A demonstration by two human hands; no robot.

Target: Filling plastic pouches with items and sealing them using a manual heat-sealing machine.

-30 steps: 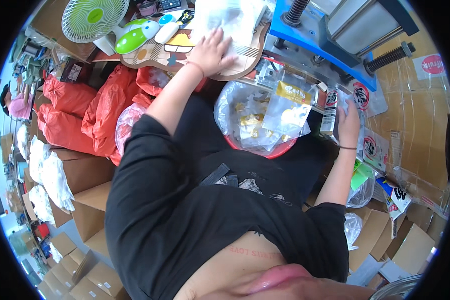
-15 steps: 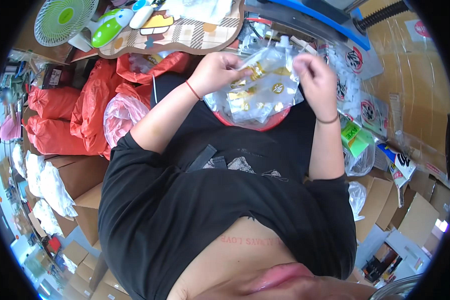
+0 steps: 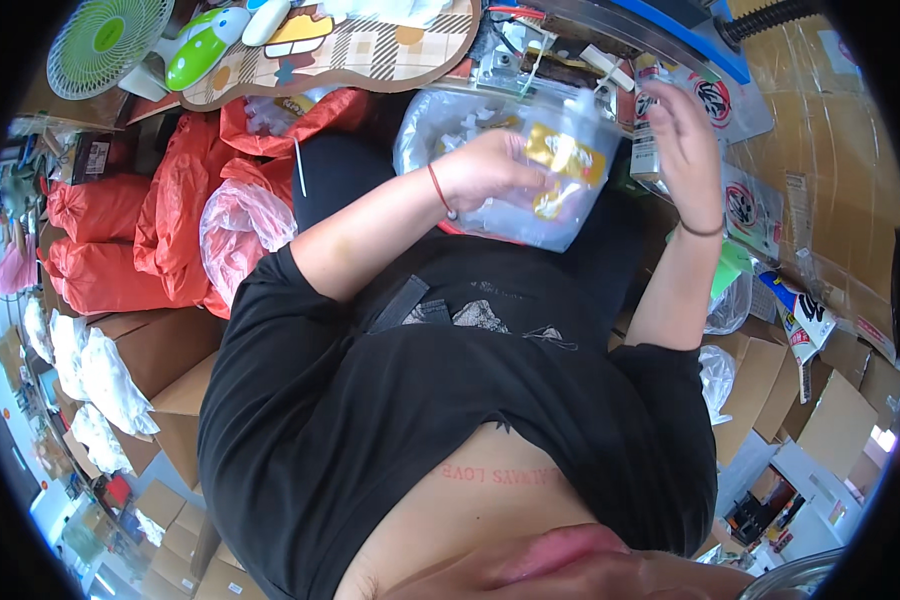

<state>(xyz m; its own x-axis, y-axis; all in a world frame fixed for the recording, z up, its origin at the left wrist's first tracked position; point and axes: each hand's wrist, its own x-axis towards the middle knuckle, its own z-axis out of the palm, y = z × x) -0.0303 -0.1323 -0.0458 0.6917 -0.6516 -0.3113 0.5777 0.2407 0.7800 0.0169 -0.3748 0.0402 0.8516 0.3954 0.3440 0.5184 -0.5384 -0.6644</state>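
Note:
A clear spout pouch (image 3: 570, 165) with gold printing is gripped near its left edge by my left hand (image 3: 492, 172), fingers closed on it. Its white spout points up toward the machine. The pouch is over a basin lined with a clear plastic bag (image 3: 425, 120), resting on my lap; small pale pieces lie inside, and part of its red rim (image 3: 470, 234) shows below. To the right of the pouch, my right hand (image 3: 682, 150) is raised, apart from it. Its fingers are extended and slightly blurred, with nothing visible in them.
A blue-framed machine (image 3: 685, 38) stands ahead to the right, with small white parts near it. Far left are a plaid board (image 3: 370, 62) and a small green-and-white fan (image 3: 105, 45). Red plastic bags (image 3: 105, 265) crowd my left; cardboard (image 3: 830, 190) and open boxes (image 3: 755, 390) flank my right.
My right hand has moved away from the pouch, rightward and up, and its fingers have opened. My left hand has carried the pouch to the right, uncovering more of the lined basin.

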